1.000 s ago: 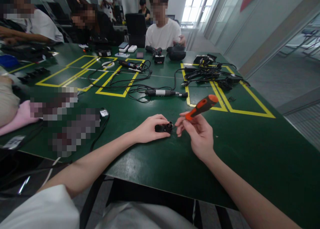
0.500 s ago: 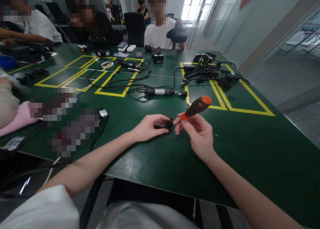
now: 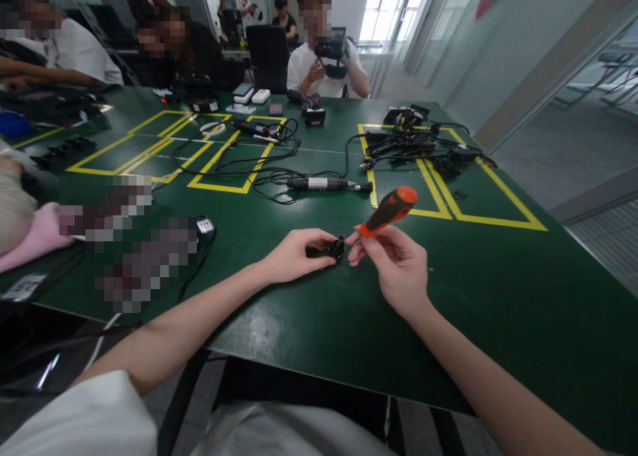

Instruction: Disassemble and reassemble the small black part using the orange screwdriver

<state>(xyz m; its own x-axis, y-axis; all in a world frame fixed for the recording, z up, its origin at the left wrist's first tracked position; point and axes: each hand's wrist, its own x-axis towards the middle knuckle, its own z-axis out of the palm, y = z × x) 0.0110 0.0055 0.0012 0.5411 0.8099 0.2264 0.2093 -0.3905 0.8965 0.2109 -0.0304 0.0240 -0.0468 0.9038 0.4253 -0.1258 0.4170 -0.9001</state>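
Note:
My left hand (image 3: 298, 255) is closed around a small black part (image 3: 337, 248) with a short upright tube, low over the green tabletop. My right hand (image 3: 396, 263) grips a screwdriver (image 3: 391, 210) with a black and orange handle. The handle tilts up to the right, and its lower end points down toward the black part. The screwdriver's shaft is largely hidden by my fingers. Whether its tip touches the part, I cannot tell.
A grey-and-black electric screwdriver (image 3: 321, 184) with looping cables lies beyond my hands. Tangled black cables (image 3: 419, 147) rest on yellow-taped outlines at right. Opposite sits a person holding a black device (image 3: 332, 54). More people are at left.
The screwdriver handle has shifted slightly left and tilted a little. My left hand stays nearly still. The person opposite now holds the black device up before them with both hands.

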